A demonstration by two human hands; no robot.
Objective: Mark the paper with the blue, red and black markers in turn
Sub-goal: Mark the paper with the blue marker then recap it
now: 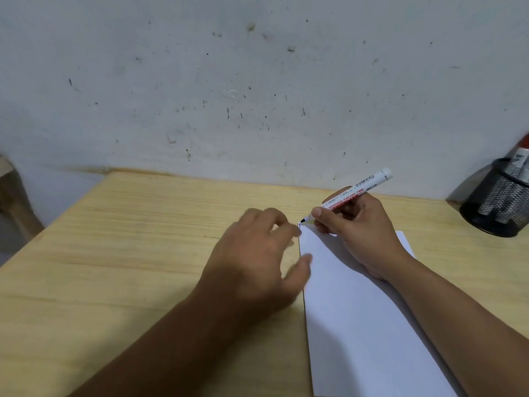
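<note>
A white sheet of paper [357, 305] lies on the wooden table [128, 239], running from the centre to the bottom right. My right hand [360, 233] grips an uncapped white marker [357, 190] with red lettering and a dark tip; the tip touches the paper's far left corner, where a short dark stroke shows. My left hand [257, 253] rests flat with fingers spread at the paper's left edge, thumb and fingertips on the sheet. No cap is visible in it.
A black mesh pen holder [498, 204] stands at the far right by the wall, with other markers in it, one red-topped. A stained white wall backs the table. A wooden piece shows at the far left edge.
</note>
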